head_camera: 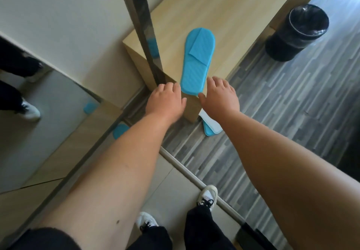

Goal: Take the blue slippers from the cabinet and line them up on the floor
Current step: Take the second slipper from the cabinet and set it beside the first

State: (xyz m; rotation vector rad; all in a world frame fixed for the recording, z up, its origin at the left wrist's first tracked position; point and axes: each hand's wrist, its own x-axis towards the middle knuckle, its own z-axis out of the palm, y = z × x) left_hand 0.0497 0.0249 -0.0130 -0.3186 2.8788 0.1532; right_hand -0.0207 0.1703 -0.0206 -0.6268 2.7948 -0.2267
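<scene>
Hands reach side by side, both empty with fingers loosely spread, the left hand (165, 101) and right hand (220, 95) flanking the heel of a blue slipper (197, 60) lying at the wooden cabinet's (224, 11) near corner, while another slipper (211, 127) lies on the grey floor (282, 109) below.

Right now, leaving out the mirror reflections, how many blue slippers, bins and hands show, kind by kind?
Blue slippers: 2, one on the cabinet, one on the floor partly hidden
Black bins: 1
Hands: 2, left hand, right hand, both empty
Total: 5
</scene>
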